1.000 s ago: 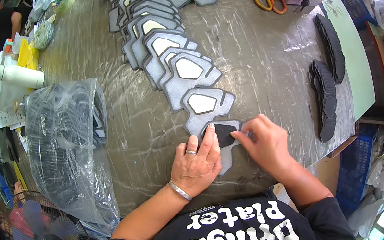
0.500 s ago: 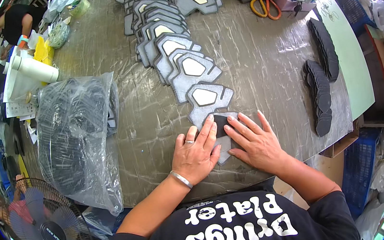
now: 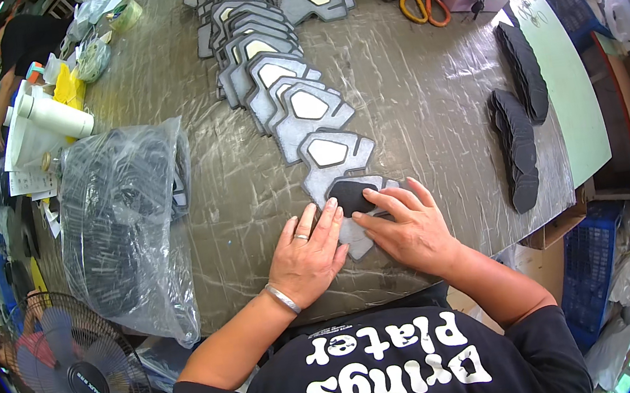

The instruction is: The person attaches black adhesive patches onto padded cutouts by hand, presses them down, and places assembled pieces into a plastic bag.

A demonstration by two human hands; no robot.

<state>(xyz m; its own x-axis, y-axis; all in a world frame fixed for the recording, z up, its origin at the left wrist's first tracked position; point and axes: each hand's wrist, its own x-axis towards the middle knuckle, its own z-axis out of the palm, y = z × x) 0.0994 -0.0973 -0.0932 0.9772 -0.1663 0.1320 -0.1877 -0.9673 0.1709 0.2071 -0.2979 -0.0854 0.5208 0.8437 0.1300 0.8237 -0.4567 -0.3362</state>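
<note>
Two bare hands are at the near end of a row of grey pieces (image 3: 265,116) on the table (image 3: 432,117). One black patch (image 3: 350,195) lies flat on the nearest grey piece (image 3: 358,243). Left hand (image 3: 306,249): fingers extended, slightly spread, tips at the patch's left edge, gripping nothing. Right hand (image 3: 408,225): fingers parted and bent, index fingertip at the patch's right edge, thumb apart from it. Black stacks (image 3: 517,150) lie far right; a clear plastic bag (image 3: 124,229) lies left.
</note>
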